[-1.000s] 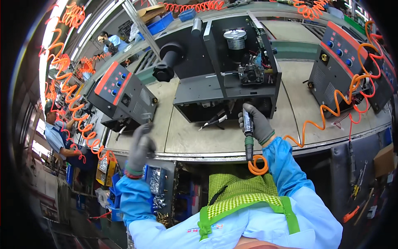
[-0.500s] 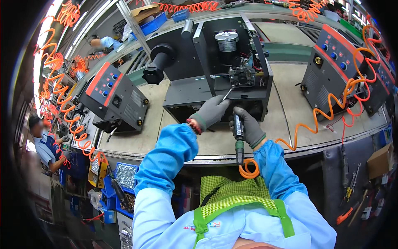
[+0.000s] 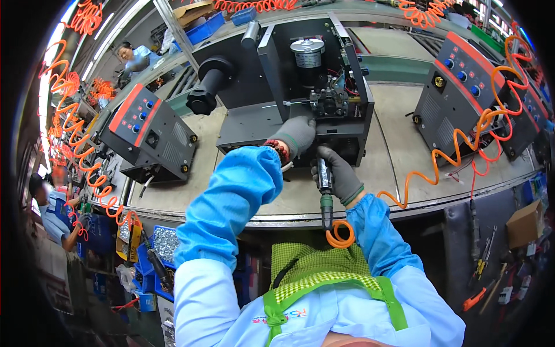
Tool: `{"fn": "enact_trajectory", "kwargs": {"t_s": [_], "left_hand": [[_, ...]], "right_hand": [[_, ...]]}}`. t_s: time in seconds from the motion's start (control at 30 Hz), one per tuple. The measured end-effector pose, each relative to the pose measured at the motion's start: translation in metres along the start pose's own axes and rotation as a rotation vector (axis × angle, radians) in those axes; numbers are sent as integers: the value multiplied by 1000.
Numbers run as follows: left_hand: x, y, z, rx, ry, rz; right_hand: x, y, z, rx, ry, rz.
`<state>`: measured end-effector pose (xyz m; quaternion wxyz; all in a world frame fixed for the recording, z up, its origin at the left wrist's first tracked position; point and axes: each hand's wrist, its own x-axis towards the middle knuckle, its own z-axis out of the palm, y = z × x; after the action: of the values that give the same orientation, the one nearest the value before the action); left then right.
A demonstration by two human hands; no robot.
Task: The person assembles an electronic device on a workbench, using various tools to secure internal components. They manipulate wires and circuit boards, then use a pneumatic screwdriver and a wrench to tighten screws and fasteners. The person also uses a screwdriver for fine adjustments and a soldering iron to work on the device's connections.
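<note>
My left hand [image 3: 298, 136], in a grey glove, is closed just below the metal feed mechanism [image 3: 329, 103] of an opened dark machine housing [image 3: 245, 124]. Whatever its fingers grip is hidden behind the glove. A pale slim end shows below that wrist. My right hand [image 3: 342, 178], also gloved, wraps round an air screwdriver [image 3: 325, 188] with a green collar, held in front of the housing's lower opening. From the tool's lower end runs a coiled orange air hose [image 3: 341, 234]. A silver-topped motor [image 3: 307, 53] stands inside the housing, and a black spool holder [image 3: 209, 87] juts out on its left.
Finished-looking welding machines with red-edged panels stand left [image 3: 151, 130] and right [image 3: 457, 87] on the bench. Orange coiled hoses hang at both sides. Blue bins of screws [image 3: 166, 243] sit lower left; hand tools [image 3: 483, 260] hang lower right. Co-workers are at the left.
My left hand has turned and moved up against the feed mechanism; the metal rod seen in its fingers is now hidden. My right hand keeps the air screwdriver nearly in place. The view shifted slightly.
</note>
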<state>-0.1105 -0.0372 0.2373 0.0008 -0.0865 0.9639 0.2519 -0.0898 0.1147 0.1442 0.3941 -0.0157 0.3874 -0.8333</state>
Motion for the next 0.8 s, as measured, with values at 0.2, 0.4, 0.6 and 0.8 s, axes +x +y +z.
{"fn": "enact_trajectory", "kwargs": {"t_s": [0.2, 0.4, 0.6, 0.8], "left_hand": [[3, 9, -13, 450, -145, 128], [-7, 13, -11, 409, -94, 46], [3, 1, -2, 515, -106, 27], [-3, 11, -3, 457, -64, -69]], "right_hand": [[2, 5, 1, 21, -85, -37], [4, 4, 0, 58, -50, -38], [5, 8, 1, 115, -41, -27], [4, 7, 2, 88, -56, -43]]}}
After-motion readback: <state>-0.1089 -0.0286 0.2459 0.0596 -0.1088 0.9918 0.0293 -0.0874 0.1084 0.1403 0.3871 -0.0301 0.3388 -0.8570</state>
